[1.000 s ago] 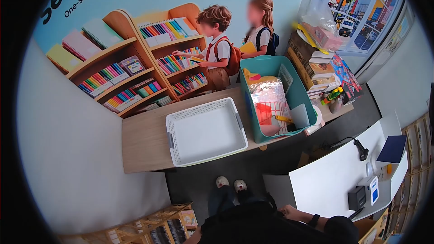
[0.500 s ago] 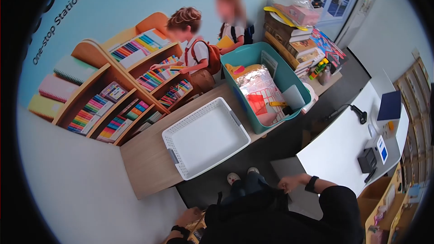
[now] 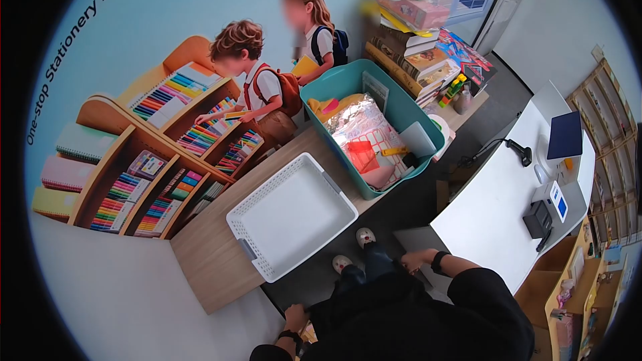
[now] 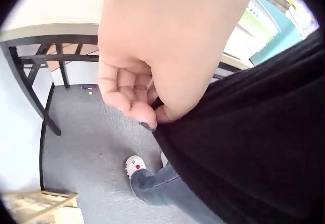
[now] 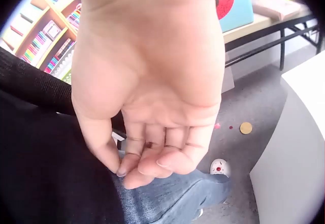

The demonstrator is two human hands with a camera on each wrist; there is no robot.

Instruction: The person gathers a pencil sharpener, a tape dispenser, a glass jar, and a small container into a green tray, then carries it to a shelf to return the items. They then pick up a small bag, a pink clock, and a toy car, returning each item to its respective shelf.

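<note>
My left hand (image 3: 295, 317) is low by the body in the head view. In the left wrist view its thumb and forefinger pinch the hem of a black shirt (image 4: 254, 127). On the other side, my right hand (image 3: 418, 261) is at the shirt's opposite edge. The right wrist view shows its fingers (image 5: 175, 155) curled, with thumb and forefinger meeting at the dark hem. In front of the body, a white plastic basket (image 3: 294, 214) with grey handles stands on a wooden table (image 3: 200, 271). Beside it is a teal tub (image 3: 338, 147) holding several packaged items.
Thick books (image 3: 404, 63) are stacked behind the tub. A white counter (image 3: 481, 217) at the right carries a barcode scanner (image 3: 519, 152), a dark box (image 3: 538, 219) and a white device (image 3: 552, 200). Wooden shelves (image 3: 555, 281) stand at lower right, and a printed mural covers the wall.
The head view has turned, so the basket and tub sit further left in it. My left hand, mostly cut off at first, now shows at the hem. Basket and tub have stayed on the table.
</note>
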